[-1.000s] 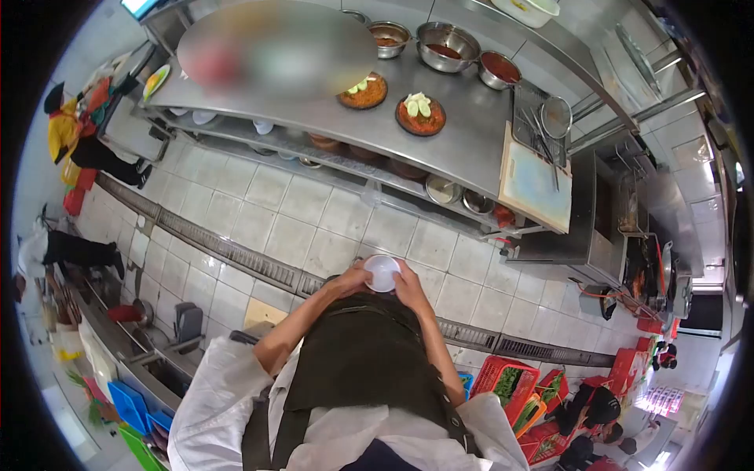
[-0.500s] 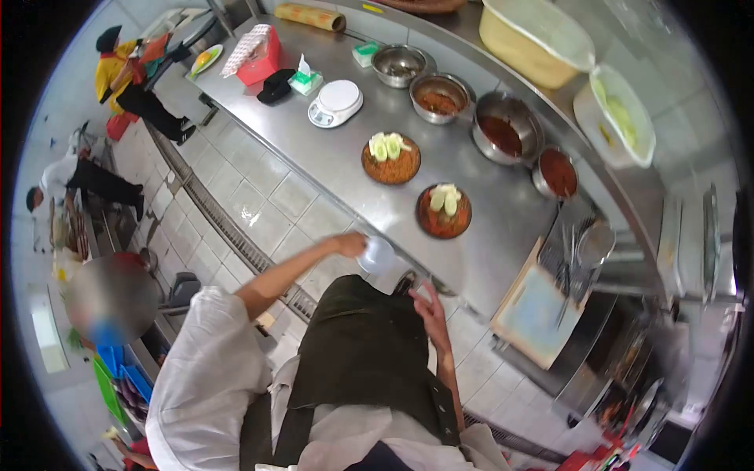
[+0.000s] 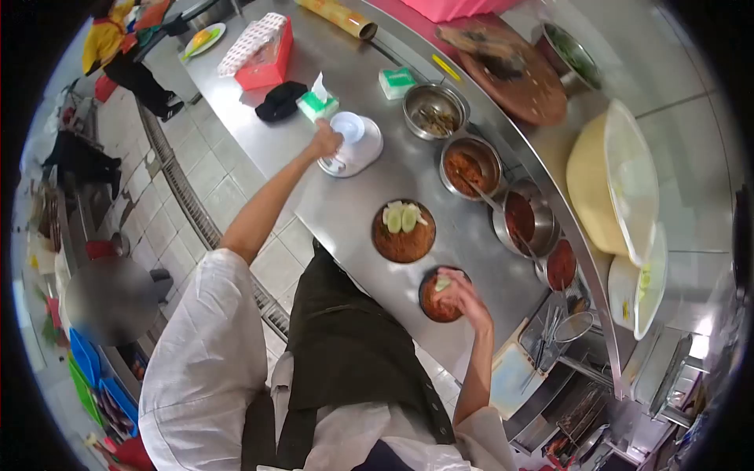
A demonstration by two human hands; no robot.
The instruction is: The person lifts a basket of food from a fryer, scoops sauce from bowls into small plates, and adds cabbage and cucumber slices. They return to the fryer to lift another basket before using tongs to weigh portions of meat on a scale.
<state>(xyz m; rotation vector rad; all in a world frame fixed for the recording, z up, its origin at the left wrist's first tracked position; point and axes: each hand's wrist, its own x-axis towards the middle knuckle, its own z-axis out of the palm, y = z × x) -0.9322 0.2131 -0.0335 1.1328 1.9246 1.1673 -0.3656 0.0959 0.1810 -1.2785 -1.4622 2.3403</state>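
Observation:
My left hand (image 3: 327, 140) grips the edge of a small pale plastic bowl (image 3: 348, 126) on top of the white kitchen scale (image 3: 364, 157). My right hand (image 3: 466, 301), fingers loosely apart, hovers over a round dark dish (image 3: 434, 306) of red sauce and partly hides it. Pale slices (image 3: 443, 282) show beside its fingertips. Between the scale and that dish is a second round dish (image 3: 408, 246), with cucumber slices (image 3: 402, 217) on its far side.
Along the back stand several steel bowls, one with red sauce (image 3: 519, 216) and a spoon. Left lie a black cap (image 3: 281, 101), tissue packs and a red box (image 3: 272, 67). A shelf above holds a cream tub (image 3: 605, 184). One person (image 3: 126, 59) stands far left.
My left hand has carried the bowl from near the table's front edge up to the scale. My right hand has moved from beside my apron to over the nearer dish. The view has shifted.

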